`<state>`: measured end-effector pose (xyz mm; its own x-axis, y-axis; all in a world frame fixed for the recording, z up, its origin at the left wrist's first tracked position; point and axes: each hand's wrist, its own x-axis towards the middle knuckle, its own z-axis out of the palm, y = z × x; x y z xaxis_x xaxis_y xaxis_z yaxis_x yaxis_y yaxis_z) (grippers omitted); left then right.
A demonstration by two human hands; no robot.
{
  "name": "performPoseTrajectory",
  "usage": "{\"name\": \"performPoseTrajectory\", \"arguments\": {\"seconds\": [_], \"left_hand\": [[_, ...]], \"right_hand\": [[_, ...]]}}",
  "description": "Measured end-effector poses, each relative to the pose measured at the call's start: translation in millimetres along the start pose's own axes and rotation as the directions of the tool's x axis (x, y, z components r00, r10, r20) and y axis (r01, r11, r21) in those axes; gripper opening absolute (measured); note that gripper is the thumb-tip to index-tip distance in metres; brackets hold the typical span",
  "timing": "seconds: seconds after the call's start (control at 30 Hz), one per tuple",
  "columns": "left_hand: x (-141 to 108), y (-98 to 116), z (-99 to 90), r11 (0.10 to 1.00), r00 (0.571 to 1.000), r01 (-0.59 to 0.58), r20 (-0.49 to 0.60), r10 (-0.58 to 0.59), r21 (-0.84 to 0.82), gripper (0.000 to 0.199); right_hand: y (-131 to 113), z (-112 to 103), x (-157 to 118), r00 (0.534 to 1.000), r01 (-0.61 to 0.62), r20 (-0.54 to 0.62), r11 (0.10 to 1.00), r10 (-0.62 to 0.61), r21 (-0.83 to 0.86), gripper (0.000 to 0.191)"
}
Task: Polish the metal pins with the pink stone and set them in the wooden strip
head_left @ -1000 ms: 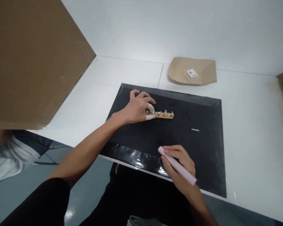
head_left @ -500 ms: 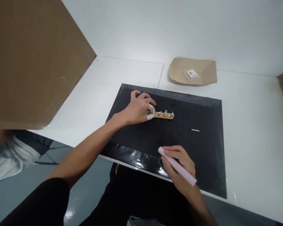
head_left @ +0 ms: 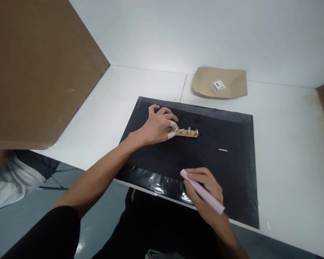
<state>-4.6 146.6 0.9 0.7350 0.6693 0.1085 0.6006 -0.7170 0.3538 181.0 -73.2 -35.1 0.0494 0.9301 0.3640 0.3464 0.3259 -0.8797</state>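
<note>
Resting on the black mat [head_left: 156, 158], my left hand [head_left: 158, 127] pinches the left end of a narrow tan strip [head_left: 187, 133] between a thumb and finger that wear white finger covers. Several small shiny metal pieces stand along the strip; its left end is hidden by my fingers. My right hand [head_left: 206, 187], near the mat's front edge, is closed around a long pale pink bar [head_left: 205, 194], tilted toward the lower right. Farther right on the mat lies a small thin light-coloured rod [head_left: 223, 150], touched by neither hand.
A brown paper tray [head_left: 234, 84] sits behind the mat, with a small clear case [head_left: 218, 86] bearing a white label in it. A large brown panel [head_left: 37, 79] stands at the left of the white table [head_left: 288, 151]. Part of another person [head_left: 13, 183] shows at the lower left.
The view has shifted very slightly. Both hands keep their places and their holds.
</note>
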Motion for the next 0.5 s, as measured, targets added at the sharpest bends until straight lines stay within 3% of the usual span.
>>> {"name": "performPoseTrajectory", "arguments": {"seconds": [0.3, 0.5], "left_hand": [[-10.3, -3.3, 2.0, 0.999, 0.993, 0.033, -0.110, -0.037, -0.038, 0.008], [-10.8, -4.1, 4.3, 0.999, 0.995, 0.023, -0.101, -0.025, -0.025, 0.007]], "right_hand": [[-0.2, -0.5, -0.6, 1.000, -0.001, 0.003, 1.000, 0.001, 0.004, 0.027], [2.2, 0.5, -0.1, 1.000, -0.001, 0.010, 1.000, 0.001, -0.010, 0.025]]}}
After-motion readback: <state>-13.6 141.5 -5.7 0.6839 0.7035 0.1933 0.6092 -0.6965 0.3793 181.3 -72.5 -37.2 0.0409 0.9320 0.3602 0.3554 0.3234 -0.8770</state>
